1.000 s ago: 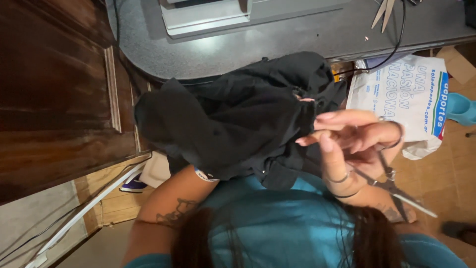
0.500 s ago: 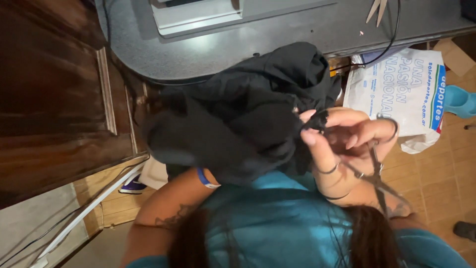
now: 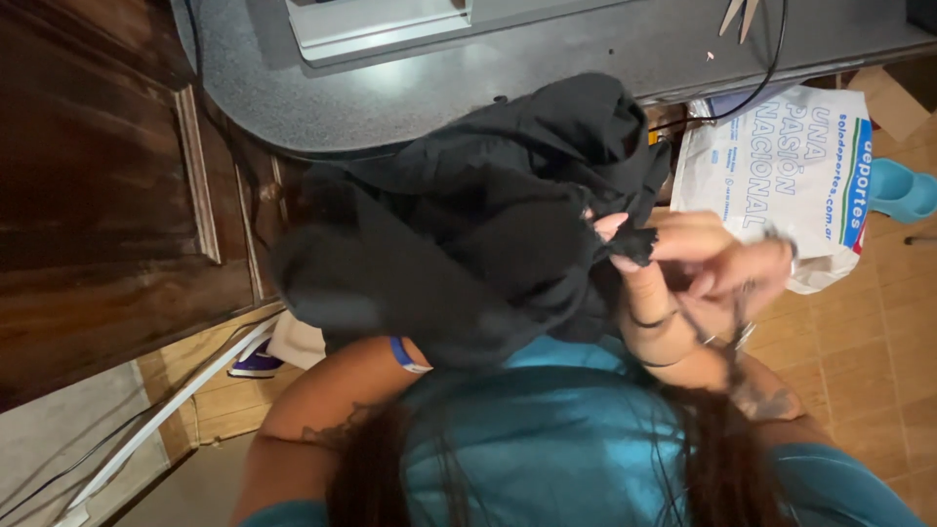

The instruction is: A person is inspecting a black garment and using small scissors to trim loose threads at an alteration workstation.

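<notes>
Head view: a bunched black garment (image 3: 468, 224) fills the middle of the frame, lying over the person's lap in front of the grey bench (image 3: 547, 59), whose rounded edge it overlaps. The left hand is hidden under the black garment; only the forearm with a blue wristband (image 3: 405, 354) shows below the cloth, so whether that grip is spread or pressed together cannot be told. The right hand (image 3: 683, 259) sits at the garment's right edge, with fingertips pinching a small dark corner of cloth (image 3: 634, 241). The hand is blurred, and a thin metal tool, perhaps scissors (image 3: 732, 327), seems to hang just below it. To the right of the garment, a white plastic bag (image 3: 781, 166) with blue print leans below the bench edge. A black cable (image 3: 752, 83) runs off the bench above the bag. Left of the garment stands a dark wooden panel (image 3: 107, 195). A blue shoe (image 3: 903, 190) lies on the floor beyond the bag.
</notes>
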